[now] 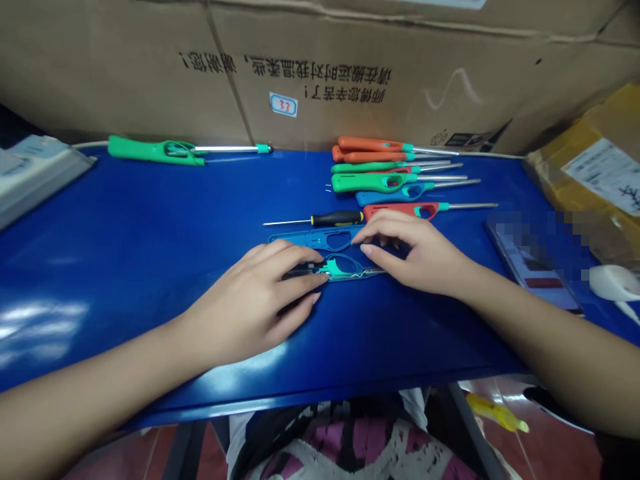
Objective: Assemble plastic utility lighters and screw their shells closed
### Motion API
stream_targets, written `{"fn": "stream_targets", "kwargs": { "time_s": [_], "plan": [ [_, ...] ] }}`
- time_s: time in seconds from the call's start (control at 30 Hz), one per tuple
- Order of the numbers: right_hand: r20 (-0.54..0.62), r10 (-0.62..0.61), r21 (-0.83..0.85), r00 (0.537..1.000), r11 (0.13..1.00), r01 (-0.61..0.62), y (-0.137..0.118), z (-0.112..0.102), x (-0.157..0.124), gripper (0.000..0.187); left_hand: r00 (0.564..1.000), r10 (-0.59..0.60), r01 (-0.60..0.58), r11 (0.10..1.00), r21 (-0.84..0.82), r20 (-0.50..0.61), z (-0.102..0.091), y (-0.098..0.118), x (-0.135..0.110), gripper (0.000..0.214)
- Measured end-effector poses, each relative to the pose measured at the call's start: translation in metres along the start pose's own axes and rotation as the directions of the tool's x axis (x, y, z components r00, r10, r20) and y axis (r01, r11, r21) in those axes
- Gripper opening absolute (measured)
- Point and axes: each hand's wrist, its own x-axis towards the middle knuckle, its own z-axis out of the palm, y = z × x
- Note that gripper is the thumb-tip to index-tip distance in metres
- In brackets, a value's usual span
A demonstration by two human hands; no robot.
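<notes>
Six lighters [380, 182] piled at back of table [125, 253], one green lighter [155, 150] apart, one screwdriver [320, 219]. Left hand [255, 300], right hand [420, 257]: fingers unclenched, resting on opened lighter [345, 267] mid-table. Box [350, 67] behind, contents hidden.

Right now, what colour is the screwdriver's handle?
The screwdriver handle is black with a yellow collar; head view shows it.

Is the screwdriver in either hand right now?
No, the screwdriver lies flat on the blue table beyond the left hand and right hand, gripped by neither.
</notes>
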Motion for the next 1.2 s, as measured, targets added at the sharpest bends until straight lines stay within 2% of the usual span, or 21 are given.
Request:
{"fn": "stream_targets", "kwargs": {
  "time_s": [0.07,0.13,0.23,0.4,0.5,0.6,0.77,0.9,0.97,1.03,1.1,1.2],
  "plan": [
    [-0.029,-0.072,-0.153,0.997,0.986,0.067,0.005,0.002,0.0,0.023,1.0,-0.008,0.008,1.0,-0.026,0.001,0.0,0.0,0.001,0.029],
    [-0.002,-0.104,-0.253,0.995,0.962,0.1,0.009,0.003,0.0,0.028,1.0,-0.016,0.015,0.999,-0.052,-0.016,0.0,-0.001,0.001,0.028],
    [0.019,-0.112,-0.281,0.994,0.953,0.113,0.012,0.003,0.001,0.025,0.994,-0.024,0.012,0.993,-0.115,-0.104,0.0,-0.005,0.003,0.026],
    [-0.012,-0.095,-0.275,0.995,0.957,0.088,0.012,-0.001,0.003,0.006,0.962,-0.098,0.062,0.987,-0.148,-0.255,-0.004,-0.016,0.006,0.025],
    [-0.033,-0.114,-0.196,0.993,0.975,0.105,0.007,-0.003,0.004,0.005,0.951,-0.107,0.084,0.992,-0.092,-0.29,-0.007,-0.02,0.006,0.028],
    [-0.116,-0.09,-0.017,0.989,0.996,0.089,-0.002,-0.002,0.005,0.005,0.96,-0.01,0.026,0.998,0.053,-0.28,-0.01,-0.022,0.005,0.032],
    [-0.19,0.186,0.31,0.964,0.943,-0.121,-0.013,0.004,0.003,0.015,0.961,0.146,-0.082,0.961,0.263,-0.236,-0.018,-0.023,0.002,0.032],
    [-0.151,0.274,0.381,0.95,0.902,-0.2,-0.014,0.01,-0.001,0.014,0.953,0.235,-0.172,0.939,0.297,-0.189,-0.025,-0.026,0.001,0.031],
    [-0.117,0.242,0.382,0.963,0.906,-0.181,-0.014,0.012,-0.004,0.016,0.953,0.257,-0.213,0.944,0.251,-0.159,-0.028,-0.028,0.0,0.032],
    [-0.088,0.147,0.31,0.985,0.944,-0.113,-0.014,0.012,-0.007,0.024,0.957,0.261,-0.239,0.957,0.165,-0.129,-0.029,-0.03,0.001,0.031],
    [-0.055,0.02,0.181,0.998,0.983,-0.009,-0.014,0.011,-0.008,0.033,0.968,0.236,-0.23,0.97,0.073,-0.086,-0.029,-0.031,0.001,0.028],
    [0.012,-0.112,0.047,0.994,0.993,0.111,-0.013,0.009,-0.009,0.041,0.983,0.18,-0.181,0.983,-0.018,-0.026,-0.03,-0.032,0.002,0.026]
  ]
}}
